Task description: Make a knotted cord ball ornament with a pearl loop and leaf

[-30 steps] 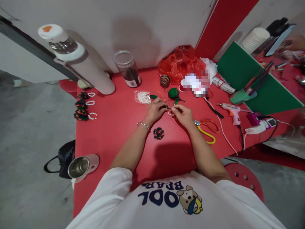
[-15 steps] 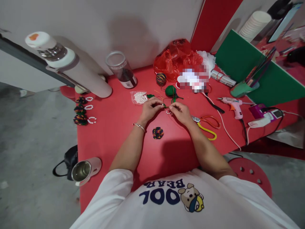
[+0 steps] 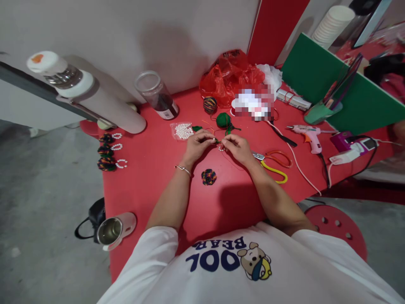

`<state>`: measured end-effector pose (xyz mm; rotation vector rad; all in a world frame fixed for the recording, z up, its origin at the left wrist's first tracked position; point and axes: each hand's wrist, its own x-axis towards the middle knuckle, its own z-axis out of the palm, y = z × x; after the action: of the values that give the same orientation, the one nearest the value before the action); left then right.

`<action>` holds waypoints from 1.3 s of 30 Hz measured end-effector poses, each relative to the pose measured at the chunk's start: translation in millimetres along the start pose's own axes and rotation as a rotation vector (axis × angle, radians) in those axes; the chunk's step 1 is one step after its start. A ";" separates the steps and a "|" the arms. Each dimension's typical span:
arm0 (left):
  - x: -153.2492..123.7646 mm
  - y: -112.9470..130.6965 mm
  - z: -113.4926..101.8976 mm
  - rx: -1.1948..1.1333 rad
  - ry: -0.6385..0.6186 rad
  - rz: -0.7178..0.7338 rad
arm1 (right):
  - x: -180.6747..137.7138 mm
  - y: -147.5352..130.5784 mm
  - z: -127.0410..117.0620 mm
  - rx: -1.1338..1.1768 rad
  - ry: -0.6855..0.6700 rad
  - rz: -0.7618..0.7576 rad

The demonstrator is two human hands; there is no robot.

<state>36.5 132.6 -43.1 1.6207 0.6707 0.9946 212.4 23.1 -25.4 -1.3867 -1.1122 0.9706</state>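
Observation:
My left hand (image 3: 198, 145) and my right hand (image 3: 238, 147) meet over the red table (image 3: 148, 169), both pinched on a short string of white pearl beads (image 3: 220, 147) with a thin thread between them. A small bag of pearl beads (image 3: 182, 130) lies just beyond my left hand. A green yarn ball (image 3: 223, 120) and a multicoloured yarn ball (image 3: 209, 104) sit behind my fingers. A multicoloured yarn flower (image 3: 209, 176) lies on the table between my forearms.
Three finished yarn flowers with bead loops (image 3: 109, 151) line the left edge. A thermos (image 3: 82, 95), jar (image 3: 156, 96), red plastic bag (image 3: 230, 76), scissors (image 3: 274, 162), pink glue gun (image 3: 308, 135), power strip (image 3: 348, 155) and green board (image 3: 335, 90) stand around. A steel cup (image 3: 115, 230) sits near left.
Both hands stay pinched together on the beads with only small finger shifts. The camera view has drifted slightly, so everything sits a little left and higher.

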 end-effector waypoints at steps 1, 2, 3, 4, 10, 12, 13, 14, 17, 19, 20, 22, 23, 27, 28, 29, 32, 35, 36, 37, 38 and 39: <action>0.0 -0.3 -0.3 -0.008 -0.002 -0.001 | 0.1 -0.6 0.0 0.018 0.001 0.004; 0.1 -0.7 -0.6 -0.016 -0.005 0.000 | 0.0 -1.4 0.2 0.034 -0.001 0.008; 0.1 -1.2 -0.8 -0.025 -0.011 0.003 | -0.1 -2.4 0.3 0.045 -0.004 0.011; 0.1 -1.7 -1.1 -0.033 -0.020 0.006 | -0.4 -3.5 0.6 0.053 -0.005 0.011; 0.3 -0.7 -1.3 -0.049 -0.030 -0.024 | -3.2 -11.2 1.3 0.102 -0.026 0.012; 0.5 1.0 -1.1 -0.049 -0.024 -0.035 | -3.7 -12.5 1.0 0.113 -0.034 0.014; 0.6 1.8 -1.0 -0.046 -0.022 -0.038 | -3.8 -12.7 0.8 0.114 -0.036 0.018; 0.6 2.5 -0.9 -0.043 -0.021 -0.040 | -3.9 -12.7 0.6 0.114 -0.039 0.025; 0.7 3.8 -0.8 -0.037 -0.010 -0.041 | -4.0 -12.6 0.3 0.110 -0.047 0.039; 0.7 4.3 -0.8 -0.033 0.000 -0.044 | -4.2 -12.8 0.2 0.106 -0.057 0.042; 0.7 4.5 -0.8 -0.030 0.004 -0.046 | -4.4 -13.0 0.2 0.104 -0.061 0.043; 0.8 5.0 -1.0 -0.027 0.001 -0.048 | -4.8 -13.3 0.3 0.102 -0.067 0.041; 0.8 5.3 -1.1 -0.026 -0.002 -0.048 | -4.9 -13.4 0.4 0.102 -0.070 0.039; 0.7 6.3 -1.2 -0.014 -0.003 -0.047 | -4.8 -12.5 0.9 0.106 -0.070 0.040; 0.6 6.5 -1.1 -0.011 0.000 -0.047 | -4.7 -12.2 0.9 0.101 -0.067 0.042; 0.6 6.6 -0.9 -0.009 0.002 -0.048 | -4.5 -12.0 1.0 0.092 -0.064 0.044; 0.5 6.7 -0.4 -0.011 0.015 -0.050 | -4.0 -11.8 1.1 0.066 -0.058 0.045; 0.4 6.7 0.3 -0.020 0.014 -0.032 | -3.8 -11.2 1.9 0.061 -0.045 0.046; 0.3 6.7 0.6 -0.020 0.011 -0.026 | -3.8 -10.6 2.3 0.061 -0.038 0.046; 0.2 6.7 0.8 -0.017 0.008 -0.024 | -3.8 -9.8 2.9 0.059 -0.030 0.045; 0.1 6.6 1.2 -0.012 0.006 -0.026 | -3.8 -8.7 3.6 0.057 -0.024 0.045; 0.0 6.5 1.5 -0.007 0.003 -0.028 | -3.8 -7.5 4.4 0.056 -0.016 0.046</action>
<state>37.4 130.1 -36.9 1.6002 0.6897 0.9778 206.4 20.4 -18.5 -1.3662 -1.0618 1.0401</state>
